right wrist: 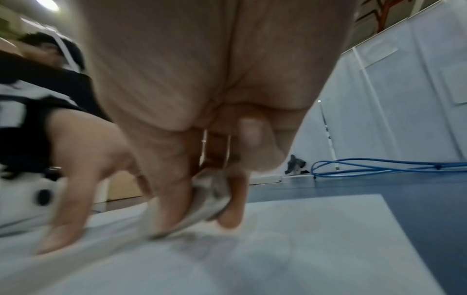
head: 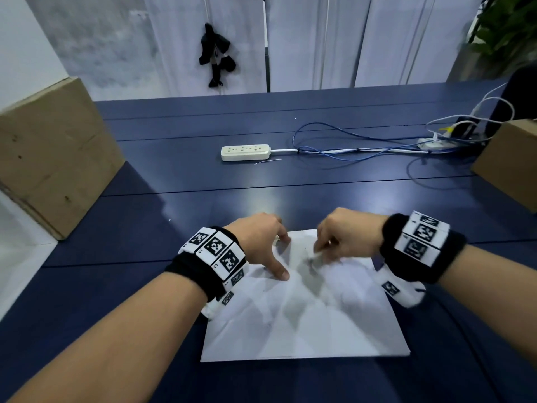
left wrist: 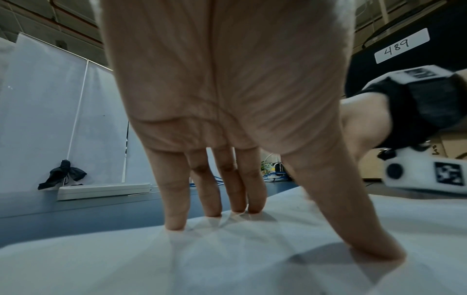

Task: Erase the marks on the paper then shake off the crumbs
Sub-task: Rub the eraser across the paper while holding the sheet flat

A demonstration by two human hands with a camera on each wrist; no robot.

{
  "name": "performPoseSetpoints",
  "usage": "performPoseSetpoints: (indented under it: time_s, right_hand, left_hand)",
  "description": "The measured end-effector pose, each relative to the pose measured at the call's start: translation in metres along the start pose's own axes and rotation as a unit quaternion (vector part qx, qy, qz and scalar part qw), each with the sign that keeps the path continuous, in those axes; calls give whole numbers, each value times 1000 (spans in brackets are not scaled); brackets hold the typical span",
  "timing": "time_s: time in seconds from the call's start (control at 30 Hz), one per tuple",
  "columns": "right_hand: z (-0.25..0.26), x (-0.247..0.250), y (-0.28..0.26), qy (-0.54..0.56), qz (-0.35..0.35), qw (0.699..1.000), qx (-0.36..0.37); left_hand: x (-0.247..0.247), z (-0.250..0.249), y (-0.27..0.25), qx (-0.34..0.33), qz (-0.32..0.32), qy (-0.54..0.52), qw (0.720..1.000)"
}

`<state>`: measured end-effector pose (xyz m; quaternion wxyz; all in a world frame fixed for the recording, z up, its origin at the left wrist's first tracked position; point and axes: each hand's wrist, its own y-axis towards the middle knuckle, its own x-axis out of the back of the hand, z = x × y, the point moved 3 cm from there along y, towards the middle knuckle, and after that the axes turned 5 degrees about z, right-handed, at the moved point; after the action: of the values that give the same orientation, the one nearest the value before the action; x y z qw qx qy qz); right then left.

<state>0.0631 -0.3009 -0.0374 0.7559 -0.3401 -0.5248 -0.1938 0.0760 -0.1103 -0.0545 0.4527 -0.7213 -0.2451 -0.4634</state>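
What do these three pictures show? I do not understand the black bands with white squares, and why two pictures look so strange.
No machine: these are a person's bare hands. One picture comes from a head camera; the other two from cameras worn on the wrists, looking along each palm. The bands carry them. On the blue table lies a sheet of paper. The left hand presses it flat with straight fingers; the right hand pinches an eraser on the grey marks. Behind lie a power strip and blue cable.
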Motion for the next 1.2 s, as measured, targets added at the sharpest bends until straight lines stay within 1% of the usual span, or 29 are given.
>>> performPoseSetpoints:
  time_s: [0.07, 0.1, 0.13, 0.17, 0.23, 0.27, 0.33, 0.37, 0.43, 0.5, 0.53, 0.57, 0.63, 0.67, 0.7, 0.73, 0.77, 0.8, 0.9, 0.97, 1.0, 1.03, 1.1, 1.17, 1.2]
  right_hand:
    - [-11, 10, 13, -50, -57, 996, -52]
    - [-16, 12, 15, -64, -74, 992, -75]
    - [-19, 10, 14, -70, -82, 991, -81]
    - [-18, 8, 10, -70, -83, 992, -66]
    - [-6, 0, -5, -37, -58, 998, 1]
    - [1, -5, -13, -12, -27, 999, 29]
    - [8, -10, -19, 18, 43, 998, 44]
    - [7, -9, -16, 23, 51, 998, 33]
    - [-4, -1, -3, 0, 22, 1000, -9]
    - [-16, 9, 10, -51, -32, 996, -62]
    - [-20, 11, 13, -70, -49, 993, -80]
    - [-21, 11, 13, -76, -60, 992, -86]
    - [-15, 6, 3, -54, -68, 995, -47]
    - [-9, 2, -5, -34, -52, 998, -14]
    - [-1, -3, -13, -18, -18, 1000, 16]
    - [5, -8, -18, -8, 23, 999, 32]
    - [7, -12, -19, -3, 53, 998, 33]
    - [7, -12, -17, -4, 53, 998, 28]
    - [-7, 2, 2, -42, -23, 998, -30]
    - [-17, 12, 10, -60, -50, 994, -81]
    - [-21, 13, 10, -55, -57, 993, -91]
    - [-20, 12, 7, -49, -60, 993, -84]
    - [-10, 4, -5, -22, -39, 999, -30]
    - [4, -6, -17, 28, 26, 999, 24]
    - [5, -9, -19, 44, 50, 997, 32]
  left_hand:
    - [0, 0, 0, -1, -2, -2, 1000]
    - [0, 0, -1, -1, -4, -3, 1000]
    - [0, 0, -1, -2, -4, -4, 1000]
    - [-1, 0, -1, -1, -4, -2, 1000]
    - [-1, 1, -1, 0, -3, -2, 1000]
    - [-1, 1, 0, 0, -5, -3, 1000]
    - [0, 1, 0, -2, -4, -2, 1000]
    - [0, 0, 0, -2, -3, 0, 1000]
    - [0, -1, 0, -4, -2, 0, 1000]
    - [0, -1, -1, -4, -4, -4, 1000]
    - [0, -1, -1, -3, -4, -6, 1000]
    - [0, -1, -1, -3, -4, -5, 1000]
    - [0, -1, -1, -3, -4, -4, 1000]
    - [0, -1, -1, -3, -3, -3, 1000]
    - [1, -2, -1, -3, -3, -2, 1000]
    - [1, -1, -1, -2, -3, -1, 1000]
    - [2, -2, -1, -2, -3, -1, 1000]
    - [2, -2, -1, -2, -2, 0, 1000]
    - [2, -4, -2, -3, -2, 5, 1000]
    - [3, -4, -2, -3, -4, -1, 1000]
    - [3, -4, -2, -3, -5, -1, 1000]
    - [3, -3, -2, -3, -6, 0, 1000]
    - [1, -3, -2, 0, -4, -1, 1000]
    - [1, -2, -2, -1, -3, 7, 1000]
    - [1, -2, -2, -1, -2, 9, 1000]
